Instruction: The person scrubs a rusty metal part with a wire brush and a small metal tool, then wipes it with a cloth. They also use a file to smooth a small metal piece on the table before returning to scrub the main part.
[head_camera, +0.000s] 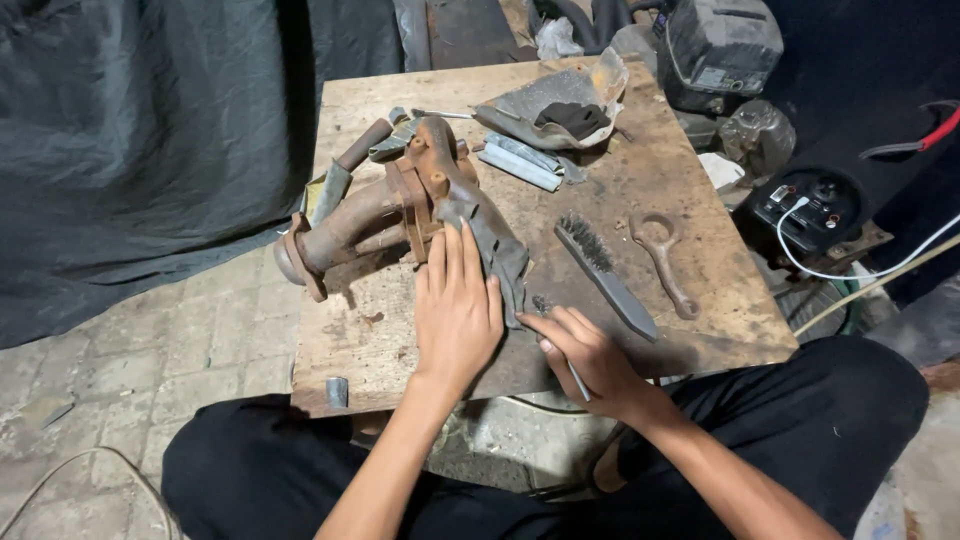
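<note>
1. Our left hand (457, 312) lies flat and open, pressing a grey gasket sheet (487, 240) against the rusty pipe casting (385, 215), which sits at the worktop (690, 170) edge on our left.
2. Our right hand (585, 355), just right of the casting, is closed on a thin tool (577, 380); its tip is hidden.
3. We judge the tool could slip toward the left fingers, or the sheet could shift.
4. Beyond the casting, a torn tray-like scrap (560, 95) holds a dark rag (575, 118).
5. A wire brush (605, 272) and wrench (665, 260) lie right of the casting.
</note>
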